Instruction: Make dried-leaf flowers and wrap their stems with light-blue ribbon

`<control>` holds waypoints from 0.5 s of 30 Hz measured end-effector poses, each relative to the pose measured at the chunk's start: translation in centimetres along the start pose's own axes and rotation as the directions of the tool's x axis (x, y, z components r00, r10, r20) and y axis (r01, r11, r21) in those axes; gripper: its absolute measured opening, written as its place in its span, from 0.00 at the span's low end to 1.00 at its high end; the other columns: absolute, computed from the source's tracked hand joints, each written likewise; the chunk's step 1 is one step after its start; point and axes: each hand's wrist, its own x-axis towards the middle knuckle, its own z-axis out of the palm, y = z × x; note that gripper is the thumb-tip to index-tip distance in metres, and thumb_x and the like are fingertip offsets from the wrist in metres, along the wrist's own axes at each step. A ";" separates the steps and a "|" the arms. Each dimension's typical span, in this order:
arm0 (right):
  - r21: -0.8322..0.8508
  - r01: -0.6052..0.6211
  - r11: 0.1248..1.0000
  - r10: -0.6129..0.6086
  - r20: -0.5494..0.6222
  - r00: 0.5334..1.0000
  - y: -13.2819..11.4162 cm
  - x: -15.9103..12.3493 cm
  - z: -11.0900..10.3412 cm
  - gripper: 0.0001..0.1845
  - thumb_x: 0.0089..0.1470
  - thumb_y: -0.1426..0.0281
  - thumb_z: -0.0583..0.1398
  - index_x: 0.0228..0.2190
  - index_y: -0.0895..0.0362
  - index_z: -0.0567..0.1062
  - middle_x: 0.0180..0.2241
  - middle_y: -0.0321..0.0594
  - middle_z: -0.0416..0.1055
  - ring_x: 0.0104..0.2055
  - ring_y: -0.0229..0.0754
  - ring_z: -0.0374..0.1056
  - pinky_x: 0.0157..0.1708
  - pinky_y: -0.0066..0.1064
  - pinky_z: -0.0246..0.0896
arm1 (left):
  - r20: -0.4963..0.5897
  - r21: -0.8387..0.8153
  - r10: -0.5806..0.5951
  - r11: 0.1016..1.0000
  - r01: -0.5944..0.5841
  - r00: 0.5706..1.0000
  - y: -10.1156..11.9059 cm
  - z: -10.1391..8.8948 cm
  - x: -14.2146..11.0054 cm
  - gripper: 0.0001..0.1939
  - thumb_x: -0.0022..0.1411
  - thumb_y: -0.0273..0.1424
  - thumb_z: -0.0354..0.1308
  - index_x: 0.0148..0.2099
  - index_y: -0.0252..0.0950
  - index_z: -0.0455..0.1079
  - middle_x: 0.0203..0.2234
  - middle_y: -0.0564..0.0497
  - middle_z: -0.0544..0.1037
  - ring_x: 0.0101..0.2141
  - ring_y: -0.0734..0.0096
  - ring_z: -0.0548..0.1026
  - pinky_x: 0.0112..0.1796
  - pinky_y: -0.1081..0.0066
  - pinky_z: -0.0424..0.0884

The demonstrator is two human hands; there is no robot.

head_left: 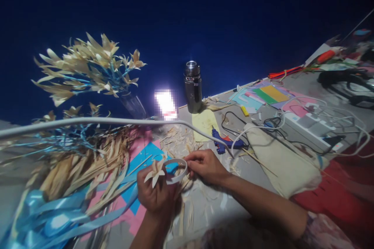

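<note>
Cream petals of a dried-husk flower (156,172) stick up from my left hand (153,196), whose fingers are closed around its base. Between my hands is a white ring (179,179) that looks like a thin tape roll. Its left side meets my left hand, and the fingertips of my right hand (208,166) pinch its right edge. What lies under those fingertips is hidden. Husk scraps (187,212) are scattered below the hands. A blue glue gun (226,144) lies beyond my right hand.
Husk flowers on blue stems (84,70) stand in a glass vase (133,103) at back left. Dried husks (70,171) and blue ribbon (58,218) lie left. A dark flask (193,89) stands ahead. A white cable (117,120) crosses toward a power strip (309,124).
</note>
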 end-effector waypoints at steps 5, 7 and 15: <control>-0.068 0.003 0.998 -0.005 -0.033 0.999 -0.4 -0.1 0.1 0.07 0.48 0.67 0.63 0.26 0.58 0.76 0.19 0.35 0.74 0.22 0.38 0.71 0.21 0.26 0.64 | 0.093 -0.005 0.019 1.000 -0.019 0.995 -1.5 -1.3 -0.6 0.20 0.47 0.38 0.78 0.38 0.38 0.73 0.28 0.55 0.76 0.27 0.68 0.76 0.29 0.70 0.72; -0.105 0.021 0.994 -0.026 -0.041 0.999 -0.4 -0.1 0.1 0.05 0.47 0.69 0.62 0.24 0.57 0.73 0.19 0.35 0.73 0.21 0.37 0.70 0.20 0.24 0.61 | 0.101 -0.023 -0.040 0.999 0.042 0.994 -1.3 -1.3 -0.8 0.23 0.43 0.38 0.80 0.37 0.38 0.73 0.28 0.54 0.76 0.29 0.66 0.76 0.31 0.69 0.73; -0.116 -0.015 0.993 0.004 -0.089 0.996 0.2 1.0 -0.8 0.02 0.44 0.74 0.59 0.23 0.57 0.73 0.16 0.31 0.70 0.19 0.35 0.66 0.19 0.22 0.54 | 0.242 -0.514 -0.497 0.663 0.545 0.833 2.6 1.0 2.4 0.23 0.56 0.36 0.74 0.29 0.39 0.60 0.14 0.64 0.60 0.18 0.78 0.59 0.26 0.75 0.65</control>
